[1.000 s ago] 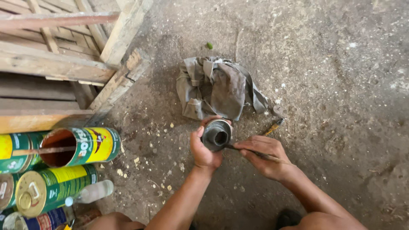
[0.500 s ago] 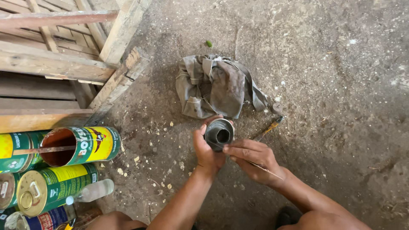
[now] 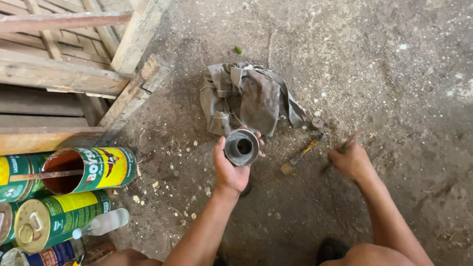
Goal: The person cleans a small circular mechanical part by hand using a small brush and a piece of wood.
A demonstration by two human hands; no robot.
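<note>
In the middle of the frame, the left hand [image 3: 230, 170] grips a round metal part [image 3: 242, 147], while the right hand [image 3: 351, 160] pinches a thin tool [image 3: 335, 153] just picked off the floor [image 3: 394, 74].

Both bare forearms reach away from the near edge of the view. The left hand [image 3: 231, 167] is raised near the middle, palm turned up and to the right, thumb on the left and fingers curled closed around a small round metal piece [image 3: 242, 147]. The right hand [image 3: 351, 160] sits farther right, well apart from the left, lowered toward the ground, knuckles up, fingers pinched shut on a thin dark tool [image 3: 340, 150]. The right forearm runs in from the lower right.
</note>
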